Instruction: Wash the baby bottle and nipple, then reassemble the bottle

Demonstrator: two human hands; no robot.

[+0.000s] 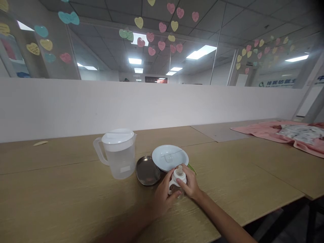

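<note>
A baby bottle [179,174] with a clear teat and a white collar is held upright between my two hands, low over the table. My left hand [164,195] is closed round the bottle's left side, by its white handle. From the right, my right hand [190,184] grips the collar, with the thumb across its front. Fingers cover much of the bottle's body. Just behind the hands sits a pale blue bowl [158,156] with a clear thing and a thin stick in it. An oval metal tray [147,171] lies to the bowl's left.
A lidded clear plastic jug [121,158] stands left of the tray. Something green [192,168] pokes out beside the bowl. A pink cloth [263,129] with a patterned fabric [301,132] on it lies far right. A white wall [152,104] backs the wooden table [63,199].
</note>
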